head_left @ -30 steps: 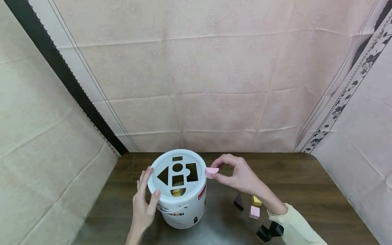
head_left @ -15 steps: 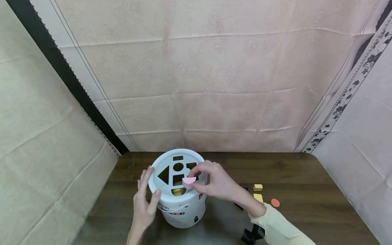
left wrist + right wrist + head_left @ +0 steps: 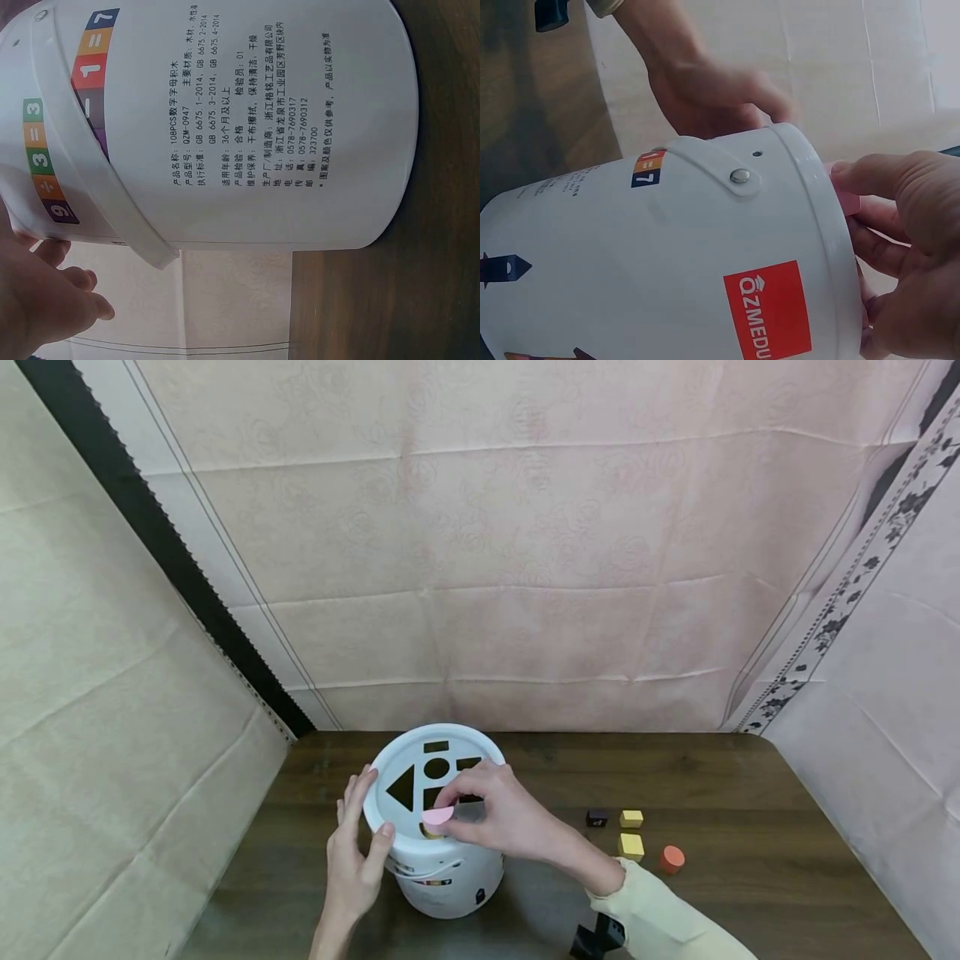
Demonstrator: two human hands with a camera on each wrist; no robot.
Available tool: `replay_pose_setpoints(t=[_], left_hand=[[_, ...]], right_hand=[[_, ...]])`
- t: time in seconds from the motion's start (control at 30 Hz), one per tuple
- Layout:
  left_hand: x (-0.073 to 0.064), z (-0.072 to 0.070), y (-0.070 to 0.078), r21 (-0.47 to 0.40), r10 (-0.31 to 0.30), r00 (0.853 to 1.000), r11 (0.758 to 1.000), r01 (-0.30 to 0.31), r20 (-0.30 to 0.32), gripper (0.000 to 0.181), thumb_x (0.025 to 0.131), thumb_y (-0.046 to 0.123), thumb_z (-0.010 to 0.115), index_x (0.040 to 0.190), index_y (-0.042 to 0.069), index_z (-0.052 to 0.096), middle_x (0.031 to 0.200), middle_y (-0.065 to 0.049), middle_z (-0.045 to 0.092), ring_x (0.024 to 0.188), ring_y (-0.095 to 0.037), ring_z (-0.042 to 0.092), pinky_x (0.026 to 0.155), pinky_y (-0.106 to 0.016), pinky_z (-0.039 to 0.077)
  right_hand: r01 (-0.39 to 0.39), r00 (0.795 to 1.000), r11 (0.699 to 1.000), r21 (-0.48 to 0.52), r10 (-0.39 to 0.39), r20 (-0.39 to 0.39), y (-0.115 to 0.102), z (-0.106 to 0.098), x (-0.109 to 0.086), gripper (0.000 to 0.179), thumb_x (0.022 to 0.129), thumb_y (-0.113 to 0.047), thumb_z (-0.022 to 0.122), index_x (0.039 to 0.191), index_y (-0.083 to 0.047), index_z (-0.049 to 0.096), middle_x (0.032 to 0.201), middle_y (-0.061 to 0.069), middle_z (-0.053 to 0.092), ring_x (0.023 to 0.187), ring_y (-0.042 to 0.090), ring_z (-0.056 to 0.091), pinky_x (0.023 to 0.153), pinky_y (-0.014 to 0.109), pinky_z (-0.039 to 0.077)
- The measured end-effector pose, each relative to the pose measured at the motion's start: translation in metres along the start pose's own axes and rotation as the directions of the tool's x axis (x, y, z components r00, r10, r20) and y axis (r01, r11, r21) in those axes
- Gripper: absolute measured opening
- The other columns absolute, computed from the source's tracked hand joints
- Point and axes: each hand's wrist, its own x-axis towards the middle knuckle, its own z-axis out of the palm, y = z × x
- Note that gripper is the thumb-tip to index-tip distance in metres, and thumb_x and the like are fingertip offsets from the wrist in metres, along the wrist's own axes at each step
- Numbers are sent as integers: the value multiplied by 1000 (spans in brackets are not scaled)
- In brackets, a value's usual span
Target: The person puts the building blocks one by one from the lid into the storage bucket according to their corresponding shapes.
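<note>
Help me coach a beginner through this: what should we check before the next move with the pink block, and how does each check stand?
1. Pink block held: ok, pinched by the fingers of the right hand.
2. Bucket upright on the table: ok.
3. Bucket steadied: ok, the left hand rests against its rim.
4. Clear sight of the nearest lid opening: not ok, block and fingers hide most of it.
5. Block lined up with that opening: cannot tell.
6. Room beneath: cannot tell, something yellow shows there.

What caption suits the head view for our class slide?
Right hand pinches a pink block at the holed lid; left hand rests against the white bucket.
</note>
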Motion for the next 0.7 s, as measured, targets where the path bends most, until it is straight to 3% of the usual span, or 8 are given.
replay_pose_setpoints(t=[0.4,0.7], left_hand=[[0,0,1,8,-21,1000,1000,21,3,60,80,12,57,138,11,39,139,-6,39,131,-32,20,94,-67,5],[-1,0,-1,9,-22,1000,1000,22,3,59,81,13,56,138,11,39,139,-7,38,132,-31,20,95,-67,5]], right_hand=[[-83,995,992,-98,87,39,-3,4,-2,12,74,-26,74,84,-21,69,80,-19,62,82,5,50,77,33,31],[-71,997,997,23,71,-18,3,-3,-10,11,76,-12,71,86,-16,69,85,-12,65,81,9,54,72,27,40]])
